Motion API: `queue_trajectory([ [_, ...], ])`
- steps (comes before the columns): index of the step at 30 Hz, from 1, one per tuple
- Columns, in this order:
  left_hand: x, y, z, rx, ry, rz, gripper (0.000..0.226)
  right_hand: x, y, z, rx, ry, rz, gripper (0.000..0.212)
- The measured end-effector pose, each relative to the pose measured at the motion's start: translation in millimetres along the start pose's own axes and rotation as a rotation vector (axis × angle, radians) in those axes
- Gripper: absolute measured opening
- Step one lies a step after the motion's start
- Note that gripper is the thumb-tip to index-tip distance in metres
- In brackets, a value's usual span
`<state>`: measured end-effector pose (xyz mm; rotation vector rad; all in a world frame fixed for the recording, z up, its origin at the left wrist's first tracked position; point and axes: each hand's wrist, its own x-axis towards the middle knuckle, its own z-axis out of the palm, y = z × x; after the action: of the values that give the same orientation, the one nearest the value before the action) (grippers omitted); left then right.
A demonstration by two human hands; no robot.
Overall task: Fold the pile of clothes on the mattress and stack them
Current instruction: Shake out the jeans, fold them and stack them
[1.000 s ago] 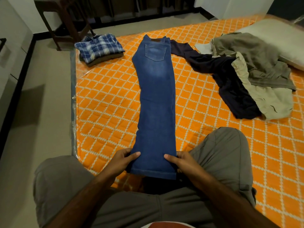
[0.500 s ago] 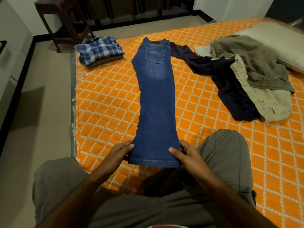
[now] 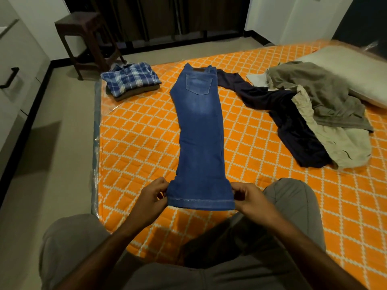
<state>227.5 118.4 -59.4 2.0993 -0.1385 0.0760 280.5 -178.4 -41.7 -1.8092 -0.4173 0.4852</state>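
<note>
Two hands on blue jeans [image 3: 199, 130]: left hand [image 3: 151, 198] and right hand [image 3: 250, 198] each pinching a hem corner, hem lifted. Jeans laid lengthwise on orange mattress [image 3: 136, 143], between folded plaid shirt [image 3: 130, 80] and unfolded pile [image 3: 314, 114].

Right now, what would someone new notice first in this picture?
A pair of blue jeans lies stretched lengthwise down the orange mattress, its hem pinched at the corners by the left hand and right hand. At right sprawls an unfolded pile of clothes; at far left sits a folded plaid shirt.
</note>
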Motion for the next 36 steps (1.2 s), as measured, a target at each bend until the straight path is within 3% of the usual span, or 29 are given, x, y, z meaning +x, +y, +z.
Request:
queue_trajectory([
  [4, -9.0, -9.3, 10.7, 0.111, -0.006, 0.097, 0.011, -2.2, 11.1, 10.4, -0.23, 0.215, -0.079, 0.022],
  [8, -23.4, -13.2, 17.7, 0.131, 0.135, 0.155, 0.017, -13.8, 18.1, 20.4, -0.352, 0.292, -0.281, 0.009],
  [11, -30.1, -6.0, 17.5, 0.09, 0.235, 0.148, 0.024, -27.6, 19.2, 26.0, -0.333, 0.381, -0.193, 0.052],
  [13, -30.3, -0.7, 18.0, 0.006, 0.308, 0.097, 0.041, -30.4, 19.1, 26.4, -0.39, 0.403, -0.224, 0.071],
  [15, -28.3, -0.9, 17.6, 0.048, 0.318, 0.141, 0.062, -27.9, 18.6, 21.5, -0.616, 0.348, -0.379, 0.064],
  [16, -26.1, -2.2, 15.8, 0.129, 0.289, 0.202, 0.062, -25.5, 18.7, 17.9, -0.703, 0.313, -0.455, 0.053],
  [18, -19.7, -4.6, 9.0, 0.287, 0.213, 0.332, 0.04, -21.3, 15.0, 13.2, -0.772, 0.296, -0.528, 0.035],
  [21, -12.4, -4.9, -1.9, 0.439, 0.118, 0.488, 0.023, -20.5, 5.1, 5.2, -0.814, 0.279, -0.565, 0.033],
  [23, -12.9, -6.1, -6.1, 0.512, 0.008, 0.565, 0.02, -22.2, -2.4, -1.3, -0.802, 0.098, -0.564, 0.037],
  [25, -17.5, -8.2, -9.2, 0.543, -0.124, 0.576, 0.023, -23.6, -5.1, -6.0, -0.767, -0.151, -0.475, 0.039],
  [27, -25.0, -6.8, -9.9, 0.527, -0.249, 0.542, 0.031, -25.8, -0.9, -5.3, -0.761, -0.285, -0.376, 0.04],
  [29, -32.7, -6.3, -9.1, 0.482, -0.311, 0.505, 0.035, -28.6, 2.0, -2.7, -0.765, -0.303, -0.33, 0.037],
  [34, -32.8, -1.6, -18.1, 0.329, -0.177, 0.443, 0.014, -24.7, -15.3, -2.5, -0.692, -0.302, -0.333, 0.021],
  [36, -25.3, 7.5, -27.2, 0.284, -0.212, 0.423, 0.013, -19.9, -31.5, -7.0, -0.606, -0.319, -0.314, 0.018],
])
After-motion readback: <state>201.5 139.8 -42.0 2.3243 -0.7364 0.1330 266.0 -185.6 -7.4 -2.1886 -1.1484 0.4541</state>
